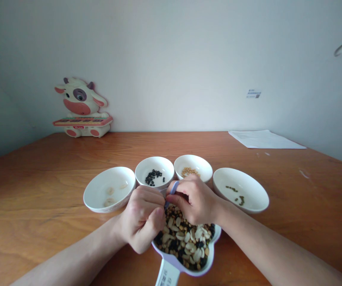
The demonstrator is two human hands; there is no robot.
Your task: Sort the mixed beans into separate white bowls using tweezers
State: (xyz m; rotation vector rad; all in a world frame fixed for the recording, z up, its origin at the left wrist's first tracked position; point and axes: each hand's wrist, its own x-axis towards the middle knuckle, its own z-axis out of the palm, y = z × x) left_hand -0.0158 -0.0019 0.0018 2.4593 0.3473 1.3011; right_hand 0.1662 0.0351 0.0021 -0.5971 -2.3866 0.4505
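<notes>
In front of me is a white, lavender-rimmed scoop with a short labelled handle, full of mixed peanuts, black beans and small yellow beans. My left hand is curled closed at its far left edge, and what its fingers hold, if anything, is hidden. Beside it, my right hand reaches over the far part of the scoop with thumb and fingers pinched together. A narrow lavender plastic strip shows at the right fingers. I cannot tell whether it belongs to the scoop.
Four white bowls arc behind the hands: one with a few pale pieces, one with black beans, one with yellow beans, one with green beans. A cow toy keyboard and white paper lie by the wall.
</notes>
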